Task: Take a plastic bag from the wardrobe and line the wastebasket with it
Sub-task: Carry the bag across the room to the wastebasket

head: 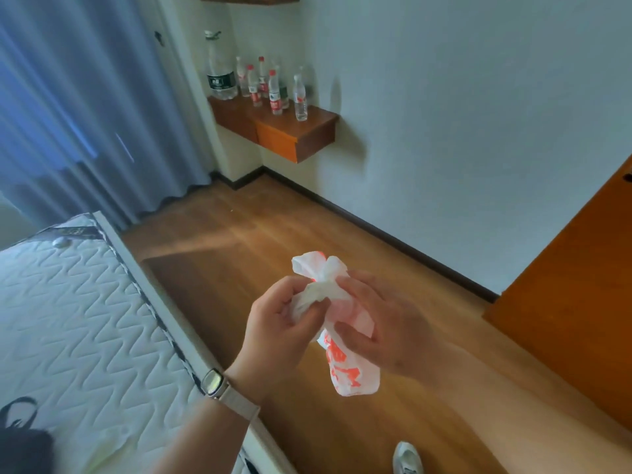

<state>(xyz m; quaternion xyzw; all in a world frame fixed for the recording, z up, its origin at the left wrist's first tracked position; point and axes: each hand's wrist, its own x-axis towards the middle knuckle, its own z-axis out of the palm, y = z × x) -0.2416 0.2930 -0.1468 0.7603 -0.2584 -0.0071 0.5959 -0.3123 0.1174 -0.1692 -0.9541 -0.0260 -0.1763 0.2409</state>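
The plastic bag (337,323), white with orange print and knotted at its top, sits low at six o'clock, pinched between left hand (277,331) and right hand (383,331), each grip closed on it. Judging by this, the knot is being undone; next comes opening the bag and finding the wastebasket, which is not in view.

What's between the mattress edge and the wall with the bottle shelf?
Head view: bare wooden floor, with both hands, left hand and right hand, holding the knotted plastic bag above it.

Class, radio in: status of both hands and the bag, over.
Left hand and right hand both pinching the knotted plastic bag, held above the floor. Bag not yet opened. Wastebasket not in view. Nothing in the way.
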